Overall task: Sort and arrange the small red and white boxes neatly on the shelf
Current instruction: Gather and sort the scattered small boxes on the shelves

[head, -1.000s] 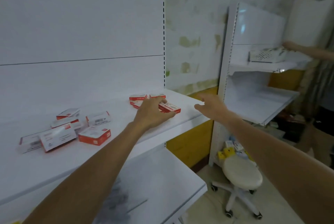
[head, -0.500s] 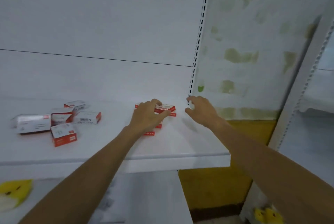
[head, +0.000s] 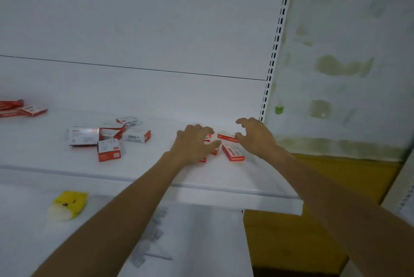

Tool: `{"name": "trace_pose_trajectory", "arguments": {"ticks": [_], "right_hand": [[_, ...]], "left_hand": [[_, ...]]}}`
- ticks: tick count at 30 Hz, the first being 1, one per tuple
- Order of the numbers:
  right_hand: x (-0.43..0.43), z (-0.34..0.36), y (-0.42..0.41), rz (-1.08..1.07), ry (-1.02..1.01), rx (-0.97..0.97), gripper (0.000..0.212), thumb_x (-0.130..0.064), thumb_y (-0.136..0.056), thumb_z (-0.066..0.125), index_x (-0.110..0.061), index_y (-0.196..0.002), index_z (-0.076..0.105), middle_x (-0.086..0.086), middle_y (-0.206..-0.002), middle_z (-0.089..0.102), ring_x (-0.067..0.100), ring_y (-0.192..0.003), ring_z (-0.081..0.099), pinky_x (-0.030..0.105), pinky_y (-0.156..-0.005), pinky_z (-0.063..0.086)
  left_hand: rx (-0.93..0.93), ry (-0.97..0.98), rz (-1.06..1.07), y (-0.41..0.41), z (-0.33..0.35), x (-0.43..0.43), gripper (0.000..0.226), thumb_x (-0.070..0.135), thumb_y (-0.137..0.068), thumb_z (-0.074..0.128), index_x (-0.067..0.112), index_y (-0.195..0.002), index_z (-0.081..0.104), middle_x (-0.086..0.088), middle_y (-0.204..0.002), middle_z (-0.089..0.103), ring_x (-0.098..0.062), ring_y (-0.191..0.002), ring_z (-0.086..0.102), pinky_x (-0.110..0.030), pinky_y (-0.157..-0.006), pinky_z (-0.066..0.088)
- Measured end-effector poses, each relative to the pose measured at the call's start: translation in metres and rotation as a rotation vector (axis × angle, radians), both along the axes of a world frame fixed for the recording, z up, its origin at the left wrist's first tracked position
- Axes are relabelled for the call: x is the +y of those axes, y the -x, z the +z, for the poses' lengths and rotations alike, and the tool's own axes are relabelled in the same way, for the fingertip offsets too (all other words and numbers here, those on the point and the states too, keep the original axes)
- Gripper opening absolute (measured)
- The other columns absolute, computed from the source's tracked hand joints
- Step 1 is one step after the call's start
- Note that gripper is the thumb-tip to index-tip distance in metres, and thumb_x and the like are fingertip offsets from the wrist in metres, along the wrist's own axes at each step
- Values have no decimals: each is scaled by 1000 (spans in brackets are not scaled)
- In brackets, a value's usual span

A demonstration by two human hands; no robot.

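Shelf (head: 156, 164) is white, and its front edge is seen running from the left border to a squared right end. The rear is closed by a white back panel (head: 134, 19), and the right rear corner by a slotted upright post (head: 276, 46). A stained wall (head: 347, 53) is seen beyond the post.

Bare shelf surface is left between the loose cluster (head: 109, 135) and the hands, and in front of the hands up to the edge. A narrow bare strip is left between the hands and the back panel.

Left hand (head: 192, 144) is laid on the hidden boxes (head: 214, 151), fingers bent down, thumb stretched right. Whether anything is gripped cannot be told.

Right hand (head: 255, 135) is held claw-like, fingers half curled and spread, nothing enclosed. Its thumb is at the right end of the rear box (head: 225, 136).

Flat box (head: 233, 152) is lying between the wrists, its red end turned towards the front edge, white label up.

All boxes are small, red and white, with print blurred. Loose cluster is jumbled at mixed angles at mid shelf. Far-left boxes (head: 33, 110) are cut off by the border.

A yellow item (head: 69, 203) is lying on the lower shelf (head: 201, 243).
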State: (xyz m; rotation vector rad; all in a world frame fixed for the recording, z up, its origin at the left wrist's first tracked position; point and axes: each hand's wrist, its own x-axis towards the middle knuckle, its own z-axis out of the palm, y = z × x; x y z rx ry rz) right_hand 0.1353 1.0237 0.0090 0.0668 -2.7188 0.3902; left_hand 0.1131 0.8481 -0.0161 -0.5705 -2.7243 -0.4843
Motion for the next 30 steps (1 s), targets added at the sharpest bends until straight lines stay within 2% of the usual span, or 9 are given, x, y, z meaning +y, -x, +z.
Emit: {"name": "trace_pose_trajectory", "arguments": {"ticks": [3,6,8,12,15,19,22,30], "right_hand": [[-52,8,10,134,34,24,44,-25,-92,50,-15,-134,44,10,-129,51,26,-120,47,36,-99,39],[-132,16,17,309,97,82,43,-26,-92,50,-14,-133,46,9,-129,52,24,-119,49,33,-97,38],[-196,19,14,433,122,91,43,-26,-92,50,-14,-133,46,9,-130,51,24,-119,48,32,-96,38],[-327,21,-4,674,104,82,46,-24,-92,49,-14,-135,42,10,-129,50,25,-119,47,34,-97,38],[-410,16,-18,778,71,71,49,-25,-91,48,-13,-137,39,11,-130,49,25,-121,46,35,-97,38],[-497,9,-27,833,50,27,52,-25,-91,49,-13,-140,36,10,-136,45,26,-126,41,36,-101,36],[-553,14,-23,835,63,20,53,-24,-91,51,-13,-141,36,10,-139,44,25,-128,41,36,-102,36],[-663,8,2,775,150,3,50,-24,-90,51,-15,-138,40,7,-137,47,22,-122,47,36,-99,39]], "left_hand": [[41,-49,104,-10,4,-61,38,45,-87,53,23,-119,58,-4,-130,52,-26,-121,43,-40,-103,35],[60,-154,246,-34,8,-151,39,43,-83,58,18,-113,63,-7,-124,57,-30,-119,48,-36,-103,35],[65,-161,367,-61,13,-214,51,52,-77,52,18,-113,63,-9,-121,60,-30,-115,51,-35,-100,37],[95,-173,653,-112,18,-331,39,33,-86,59,17,-121,58,-10,-129,54,-29,-122,44,-33,-106,28],[85,-209,759,-143,15,-394,38,32,-86,59,18,-121,57,-9,-131,51,-29,-124,41,-34,-107,28],[63,-231,801,-159,13,-470,38,31,-87,58,19,-123,56,-6,-133,50,-26,-127,39,-37,-108,30],[48,-247,784,-159,21,-524,38,31,-87,59,19,-123,56,-7,-132,52,-26,-123,44,-38,-105,35],[16,-238,673,-131,26,-631,35,28,-89,56,18,-123,56,-6,-131,53,-23,-117,48,-30,-99,35]]}}
